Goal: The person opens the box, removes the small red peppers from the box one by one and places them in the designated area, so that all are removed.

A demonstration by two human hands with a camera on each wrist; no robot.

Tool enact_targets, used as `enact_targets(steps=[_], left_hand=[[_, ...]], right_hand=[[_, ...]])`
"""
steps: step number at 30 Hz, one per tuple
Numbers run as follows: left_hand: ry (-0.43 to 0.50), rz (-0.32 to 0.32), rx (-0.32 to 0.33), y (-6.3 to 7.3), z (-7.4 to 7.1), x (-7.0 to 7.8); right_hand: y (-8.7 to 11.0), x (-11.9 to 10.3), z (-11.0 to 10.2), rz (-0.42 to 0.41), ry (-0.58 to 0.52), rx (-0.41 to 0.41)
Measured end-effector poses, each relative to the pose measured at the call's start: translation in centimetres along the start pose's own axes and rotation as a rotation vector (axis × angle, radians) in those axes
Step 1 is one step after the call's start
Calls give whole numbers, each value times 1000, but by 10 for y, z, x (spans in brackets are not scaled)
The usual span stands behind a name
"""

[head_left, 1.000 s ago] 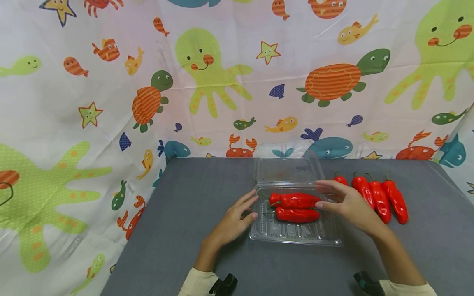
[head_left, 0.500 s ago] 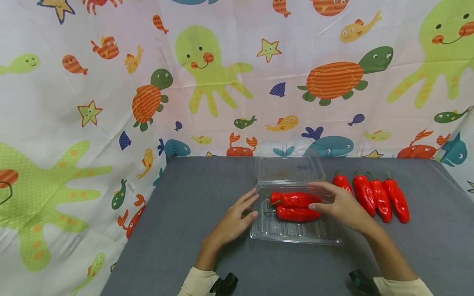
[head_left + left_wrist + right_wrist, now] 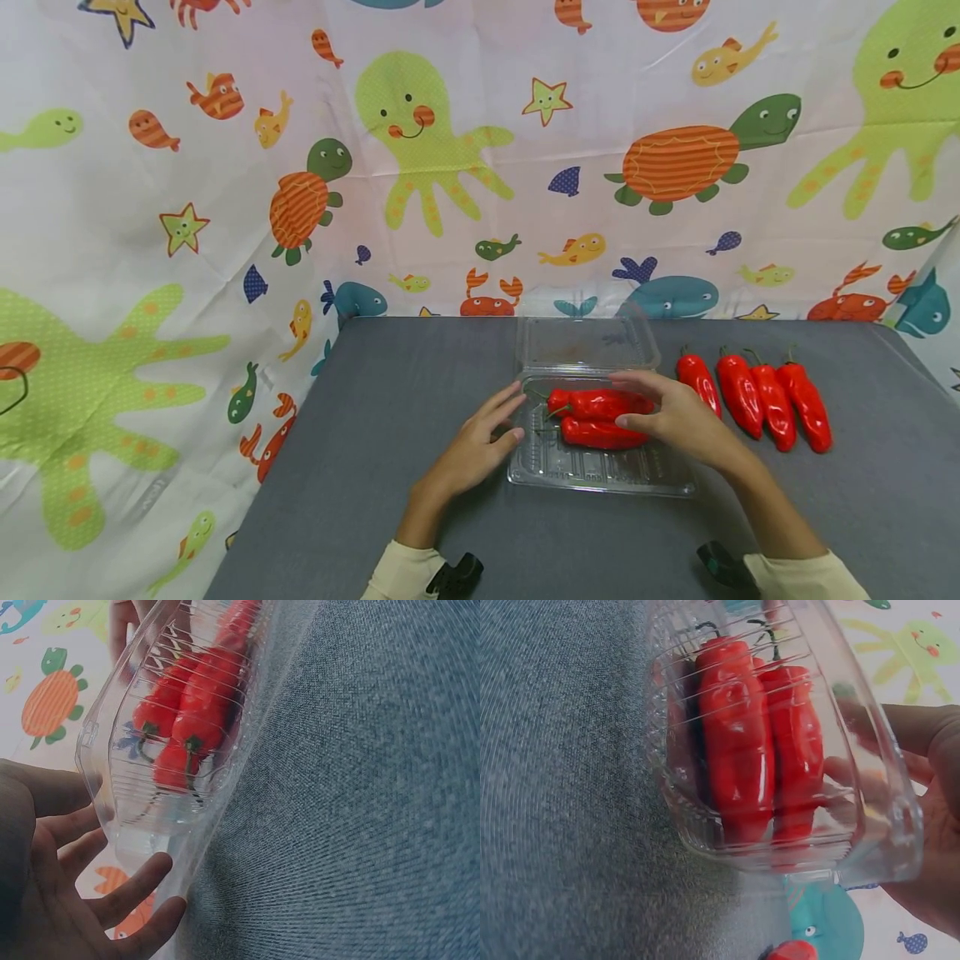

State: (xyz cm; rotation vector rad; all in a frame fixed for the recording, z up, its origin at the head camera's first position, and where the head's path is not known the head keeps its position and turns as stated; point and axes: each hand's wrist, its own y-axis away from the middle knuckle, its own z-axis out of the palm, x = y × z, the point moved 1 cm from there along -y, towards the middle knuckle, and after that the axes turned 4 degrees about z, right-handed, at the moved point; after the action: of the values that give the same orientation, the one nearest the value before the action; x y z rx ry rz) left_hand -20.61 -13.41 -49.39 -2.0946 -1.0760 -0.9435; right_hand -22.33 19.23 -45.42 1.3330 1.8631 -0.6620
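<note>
A clear plastic clamshell box (image 3: 600, 479) lies on the grey table with its lid (image 3: 577, 343) folded back. Glossy red peppers with green stems lie sideways in its tray; a front pepper (image 3: 596, 433) and one behind it (image 3: 600, 404) show best, and the left wrist view hints at another. My left hand (image 3: 465, 450) is at the tray's left side, fingers loosely spread, holding nothing. Over the right ends of the peppers is my right hand (image 3: 678, 421), its thumb by the front pepper and its fingers spread around the back one. Whether they touch cannot be told.
Right of the box, several more red peppers (image 3: 772, 404) lie in a row, stems toward the back. A white curtain (image 3: 480, 192) printed with sea animals hangs behind and to the left of the table (image 3: 405, 367).
My right hand has moved left over the pepper ends, uncovering more of the leftmost pepper in the row. My left hand and the peppers in the tray have stayed put.
</note>
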Motion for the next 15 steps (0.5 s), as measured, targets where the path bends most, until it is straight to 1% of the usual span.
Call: enact_targets(steps=[3, 8, 15], left_hand=[[-7, 2, -2, 0, 0, -1], [-8, -2, -2, -1, 1, -1], [0, -2, 1, -1, 0, -1]], right_hand=[[-2, 1, 2, 2, 36, 7], [-6, 2, 5, -12, 65, 18], [-11, 2, 7, -18, 97, 9]])
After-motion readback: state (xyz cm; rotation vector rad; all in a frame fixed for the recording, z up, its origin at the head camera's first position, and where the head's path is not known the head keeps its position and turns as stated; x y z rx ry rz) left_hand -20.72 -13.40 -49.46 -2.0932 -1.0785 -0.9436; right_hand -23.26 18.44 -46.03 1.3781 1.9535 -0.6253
